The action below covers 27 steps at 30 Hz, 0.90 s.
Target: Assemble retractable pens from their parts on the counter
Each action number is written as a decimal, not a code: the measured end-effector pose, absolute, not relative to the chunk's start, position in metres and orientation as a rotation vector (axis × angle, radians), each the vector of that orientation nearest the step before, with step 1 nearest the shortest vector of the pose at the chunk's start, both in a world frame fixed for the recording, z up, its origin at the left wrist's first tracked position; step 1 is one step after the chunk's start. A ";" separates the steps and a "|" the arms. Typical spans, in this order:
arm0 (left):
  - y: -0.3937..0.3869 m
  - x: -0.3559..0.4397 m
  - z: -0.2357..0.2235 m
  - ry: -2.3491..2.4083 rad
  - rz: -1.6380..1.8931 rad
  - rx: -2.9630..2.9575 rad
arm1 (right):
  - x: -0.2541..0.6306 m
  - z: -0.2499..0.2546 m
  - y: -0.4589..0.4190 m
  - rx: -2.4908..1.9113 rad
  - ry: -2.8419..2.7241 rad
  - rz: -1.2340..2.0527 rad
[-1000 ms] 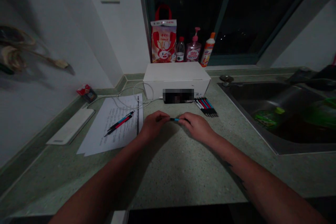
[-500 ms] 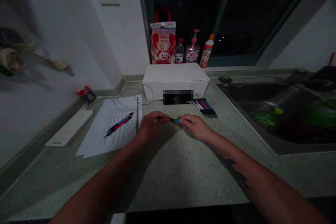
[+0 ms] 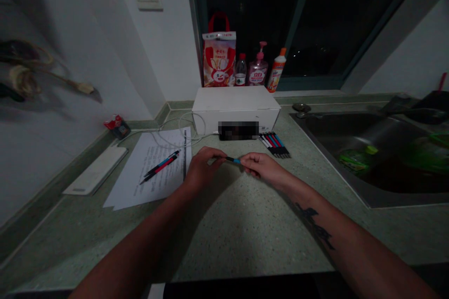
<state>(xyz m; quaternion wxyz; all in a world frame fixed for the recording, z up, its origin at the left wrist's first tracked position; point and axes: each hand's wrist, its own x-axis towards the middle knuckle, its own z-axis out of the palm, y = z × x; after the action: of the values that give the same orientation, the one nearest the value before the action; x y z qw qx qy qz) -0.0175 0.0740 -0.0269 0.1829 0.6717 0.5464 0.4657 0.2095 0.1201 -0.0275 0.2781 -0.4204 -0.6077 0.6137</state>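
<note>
The held pen [image 3: 233, 160] lay between your left hand [image 3: 204, 166] and right hand [image 3: 261, 166], over the counter [image 3: 231, 229]. Beyond them was the phone [image 3: 238, 131], before the box [image 3: 235, 99]; the bag [image 3: 219, 63] and three bottles [image 3: 257, 74] stood behind that box. The pen row [image 3: 275, 145] lay right of the phone, the sink [image 3: 333, 168] farther right. On your left, two pens [image 3: 159, 168] lay on the papers [image 3: 150, 163], right of the flat case [image 3: 96, 172].

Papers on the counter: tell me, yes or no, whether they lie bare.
No, two pens, one blue and black, one red and black, lie on the papers.
</note>
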 end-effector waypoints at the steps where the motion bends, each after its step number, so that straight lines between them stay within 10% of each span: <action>1: 0.074 -0.017 -0.027 1.567 1.330 1.879 | 0.210 -0.027 0.122 -1.125 -1.584 1.620; 27: 0.050 0.016 -0.030 1.154 0.783 1.903 | 0.198 -0.036 0.123 -0.900 -1.439 1.313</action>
<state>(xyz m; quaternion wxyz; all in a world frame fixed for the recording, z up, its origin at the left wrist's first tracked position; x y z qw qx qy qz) 0.0160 0.0498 -0.0301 0.3810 0.7457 0.4523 0.3069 0.1985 0.1229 -0.0361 0.4774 -0.3683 -0.5892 0.5378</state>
